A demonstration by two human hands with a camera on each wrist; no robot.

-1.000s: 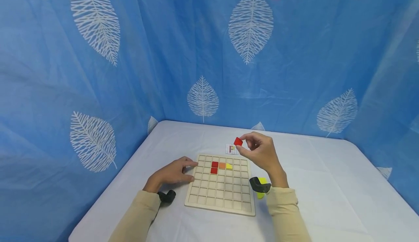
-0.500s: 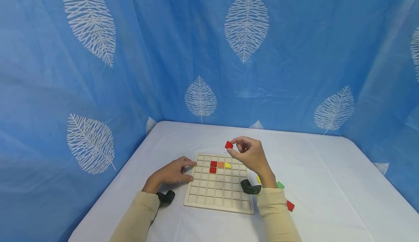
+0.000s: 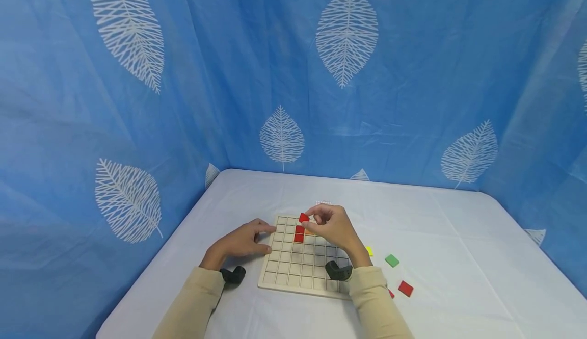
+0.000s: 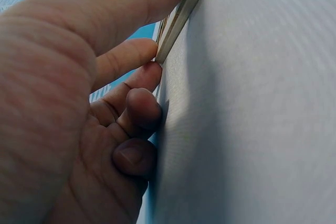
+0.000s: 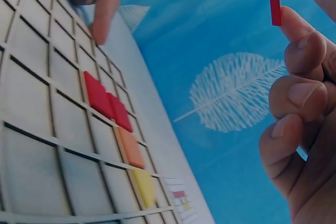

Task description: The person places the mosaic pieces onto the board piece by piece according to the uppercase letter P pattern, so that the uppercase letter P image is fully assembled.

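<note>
My right hand (image 3: 334,227) pinches a red square tile (image 3: 304,217) between thumb and index finger. It holds the tile just above the far part of a pale wooden grid board (image 3: 293,277). In the right wrist view the red tile is seen edge-on, apart from the board. Two red tiles (image 5: 97,95), an orange tile (image 5: 130,148) and a yellow tile (image 5: 143,187) sit in board cells. Seen from the head, the right hand hides the yellow one. My left hand (image 3: 243,239) touches the board's left edge with thumb and index finger; its other fingers are bent.
Right of the board lie a green tile (image 3: 392,260), a red tile (image 3: 405,288), a partly covered yellow piece (image 3: 369,251) and another red bit beside my sleeve. A small printed pattern card (image 5: 181,198) lies beyond the board. A blue leaf-print curtain (image 3: 394,125) encloses the white table.
My right hand has moved left and nearer with the red tile, from over the pattern card to over the board. Loose tiles formerly behind the right arm now show. The left hand stays put.
</note>
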